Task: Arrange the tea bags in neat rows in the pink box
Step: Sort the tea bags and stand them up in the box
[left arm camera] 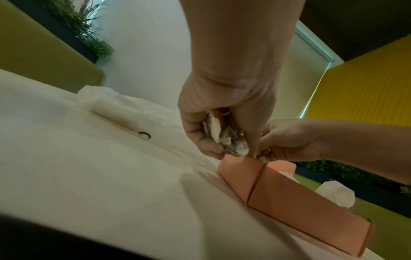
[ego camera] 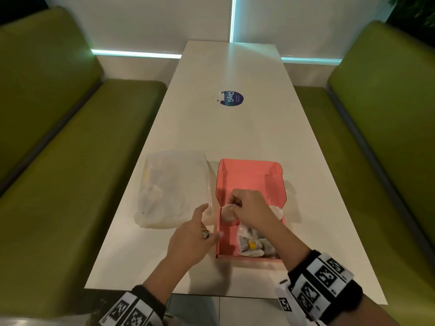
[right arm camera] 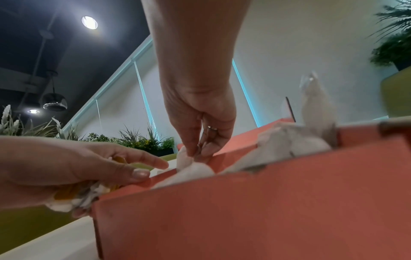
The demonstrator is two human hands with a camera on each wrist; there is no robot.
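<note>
Several tea bags (ego camera: 250, 243) lie jumbled in the near end of the pink box (ego camera: 247, 175), which sits open on the white counter (ego camera: 226, 74) just right of a crumpled clear plastic bag (ego camera: 169, 189). The right hand (ego camera: 249, 208) reaches into the box by its left wall, its fingers (right arm camera: 195, 147) narrowed to a pinch on one tea bag (ego camera: 227, 214) that stands against that wall. The left hand (ego camera: 188, 241) rests just outside the same wall, fingers (left arm camera: 200, 139) curled around a bunch of tea bags (left arm camera: 227, 139) with yellow tags. No tidy row shows yet, so I judge the arranging to be at an early stage. The risks from here: the soft bags may slump or tip once released, since nothing props them; strings and tags in the loose heap could snag and drag neighbours out of line; and the left hand's bunch, held loosely, could spill onto the counter or nudge the light cardboard box sideways.
</note>
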